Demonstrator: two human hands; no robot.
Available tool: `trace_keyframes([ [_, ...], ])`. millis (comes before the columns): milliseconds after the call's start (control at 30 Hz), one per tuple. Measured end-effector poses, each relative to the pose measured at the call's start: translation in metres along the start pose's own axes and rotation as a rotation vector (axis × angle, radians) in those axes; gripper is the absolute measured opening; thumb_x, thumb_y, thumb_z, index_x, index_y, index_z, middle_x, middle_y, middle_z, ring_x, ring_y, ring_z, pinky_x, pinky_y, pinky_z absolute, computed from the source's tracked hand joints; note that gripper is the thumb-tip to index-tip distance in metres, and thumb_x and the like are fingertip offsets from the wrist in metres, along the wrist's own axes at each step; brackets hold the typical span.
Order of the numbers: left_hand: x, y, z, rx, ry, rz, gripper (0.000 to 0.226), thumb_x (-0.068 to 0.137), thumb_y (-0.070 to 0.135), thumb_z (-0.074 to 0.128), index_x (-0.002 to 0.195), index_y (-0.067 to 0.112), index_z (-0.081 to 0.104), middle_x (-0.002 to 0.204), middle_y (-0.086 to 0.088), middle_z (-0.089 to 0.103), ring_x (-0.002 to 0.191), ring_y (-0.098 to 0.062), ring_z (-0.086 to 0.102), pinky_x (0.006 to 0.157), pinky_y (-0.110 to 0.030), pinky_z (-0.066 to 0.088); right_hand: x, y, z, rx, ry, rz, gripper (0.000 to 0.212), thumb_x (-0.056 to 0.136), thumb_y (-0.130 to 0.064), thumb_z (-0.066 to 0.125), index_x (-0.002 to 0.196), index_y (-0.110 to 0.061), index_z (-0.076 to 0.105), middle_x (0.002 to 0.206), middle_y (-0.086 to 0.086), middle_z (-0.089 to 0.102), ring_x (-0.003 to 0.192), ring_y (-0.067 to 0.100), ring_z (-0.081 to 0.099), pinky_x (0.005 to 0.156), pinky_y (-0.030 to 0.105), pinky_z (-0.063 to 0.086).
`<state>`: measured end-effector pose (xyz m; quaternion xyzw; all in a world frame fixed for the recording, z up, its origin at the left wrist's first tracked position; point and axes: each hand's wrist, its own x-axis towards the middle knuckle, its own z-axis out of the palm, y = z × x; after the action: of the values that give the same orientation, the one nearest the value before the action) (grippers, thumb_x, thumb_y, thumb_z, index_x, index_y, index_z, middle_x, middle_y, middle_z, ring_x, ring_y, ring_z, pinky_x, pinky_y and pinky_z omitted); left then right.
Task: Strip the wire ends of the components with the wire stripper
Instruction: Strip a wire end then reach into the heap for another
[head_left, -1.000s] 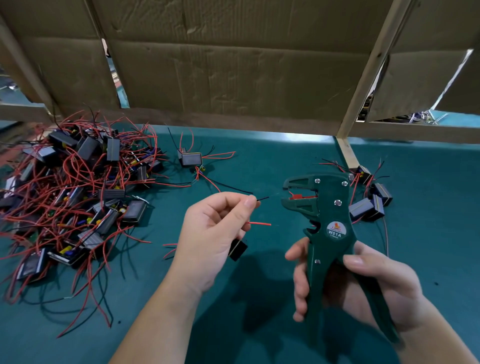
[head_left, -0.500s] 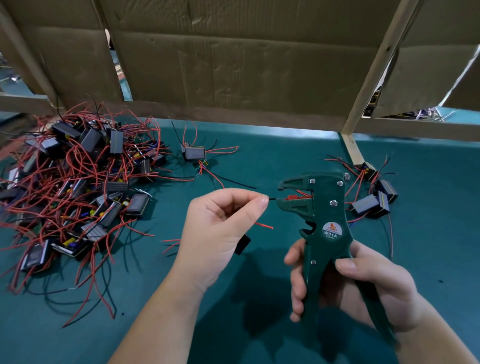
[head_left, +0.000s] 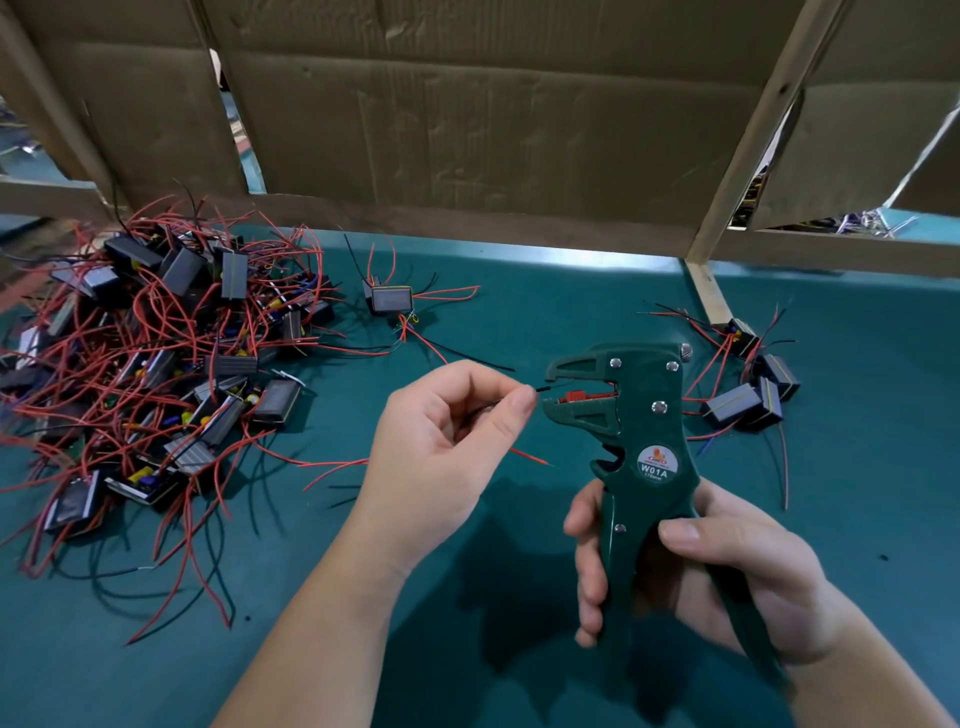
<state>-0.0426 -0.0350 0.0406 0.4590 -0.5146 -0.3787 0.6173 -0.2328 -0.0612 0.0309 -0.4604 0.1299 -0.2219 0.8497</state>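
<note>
1. The black wire (head_left: 545, 387) is pinched between the thumb and forefinger of the left hand (head_left: 441, 447). Its short free end lies roughly level and points right from the pinch, with the tip at the mouth of the wire stripper (head_left: 639, 441).
2. The wire stripper is held upright by the right hand (head_left: 727, 571), with fingers and thumb wrapped round both handles. Its long axis rises out of that grip, and the head — jaws standing apart — is turned left toward the pinch.
3. The tool body is dark green and hard-moulded, studded with silver rivets. A round label marked W01A is seen on it, and a red insert between the jaws.
4. A thin red wire (head_left: 530, 457) juts out below the pinching hand, slanting down and right. The rest of the black wire is hidden behind the curled fingers.
5. Well left of the pinch, a tangled heap of components (head_left: 156, 364) — small dark blocks trailing red and black leads — is spread on the teal mat (head_left: 519, 312). A single component (head_left: 392, 299) lies beyond the pinch, and a small cluster (head_left: 748, 400) lies just right of the stripper's head.
6. Beyond both grips, the bench is backed by creased cardboard sheets (head_left: 467, 130) and pale wooden battens (head_left: 753, 130).
</note>
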Motion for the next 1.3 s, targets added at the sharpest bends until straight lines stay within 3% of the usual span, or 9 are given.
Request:
trace_keyframes([
  [167,-0.002,-0.001,0.002,-0.012,-0.055,-0.002,0.019,0.086,0.022,0.056,0.067,0.025,0.058,0.056,0.014,0.044,0.053,-0.006,0.036,0.050,-0.025,0.032,-0.009,0.008,-0.006,-0.036,0.036,0.016,0.046,0.082,-0.027,0.070,0.114,0.004,0.059,0.088,0.025,0.062,0.080,0.040,0.061,0.079,0.057,0.048],
  [367,-0.002,-0.002,0.001,0.041,-0.077,0.080,0.018,0.088,0.015,0.057,0.070,0.018,0.055,0.056,0.016,0.044,0.053,-0.004,0.038,0.048,-0.019,0.035,-0.012,0.005,-0.005,-0.030,0.067,0.033,0.045,0.079,-0.028,0.071,0.109,0.003,0.061,0.083,0.025,0.062,0.077,0.038,0.061,0.075,0.054,0.050],
  [500,-0.002,-0.002,-0.003,0.085,-0.090,0.109,0.016,0.086,0.027,0.058,0.072,0.019,0.055,0.059,0.014,0.042,0.055,-0.009,0.034,0.047,-0.035,0.032,-0.012,0.004,-0.003,-0.032,0.073,0.065,0.040,0.079,-0.029,0.072,0.103,0.001,0.063,0.079,0.023,0.061,0.072,0.036,0.061,0.072,0.051,0.052],
  [700,-0.001,-0.003,-0.004,0.110,-0.095,0.104,0.016,0.082,0.035,0.053,0.072,0.022,0.054,0.061,0.011,0.039,0.056,-0.018,0.029,0.046,-0.038,0.028,-0.011,0.005,-0.001,-0.023,0.073,0.083,0.038,0.079,-0.030,0.072,0.101,0.000,0.063,0.077,0.023,0.061,0.070,0.035,0.060,0.071,0.051,0.051],
  [1067,0.001,-0.004,-0.009,0.117,-0.142,0.126,0.013,0.082,0.030,0.052,0.070,0.024,0.053,0.059,0.014,0.041,0.054,-0.006,0.030,0.046,-0.023,0.027,-0.010,0.011,0.000,-0.044,0.086,0.096,0.035,0.080,-0.036,0.073,0.093,-0.005,0.063,0.073,0.020,0.060,0.066,0.033,0.060,0.068,0.048,0.052],
  [1200,0.000,-0.002,-0.011,0.084,-0.149,0.120,0.014,0.081,0.029,0.053,0.068,0.025,0.052,0.060,0.010,0.038,0.055,-0.011,0.027,0.048,-0.028,0.024,-0.008,0.021,0.004,0.011,0.038,0.041,0.039,0.082,-0.043,0.072,0.092,-0.007,0.061,0.074,0.019,0.058,0.065,0.031,0.059,0.067,0.045,0.052],
  [1300,0.002,-0.003,-0.011,0.139,-0.120,0.132,0.015,0.083,0.023,0.056,0.068,0.024,0.052,0.057,0.009,0.039,0.053,-0.009,0.029,0.047,-0.026,0.025,0.000,0.032,0.012,0.046,0.141,-0.042,0.050,0.074,-0.054,0.075,0.080,-0.008,0.058,0.061,0.015,0.050,0.049,0.023,0.050,0.049,0.034,0.050],
])
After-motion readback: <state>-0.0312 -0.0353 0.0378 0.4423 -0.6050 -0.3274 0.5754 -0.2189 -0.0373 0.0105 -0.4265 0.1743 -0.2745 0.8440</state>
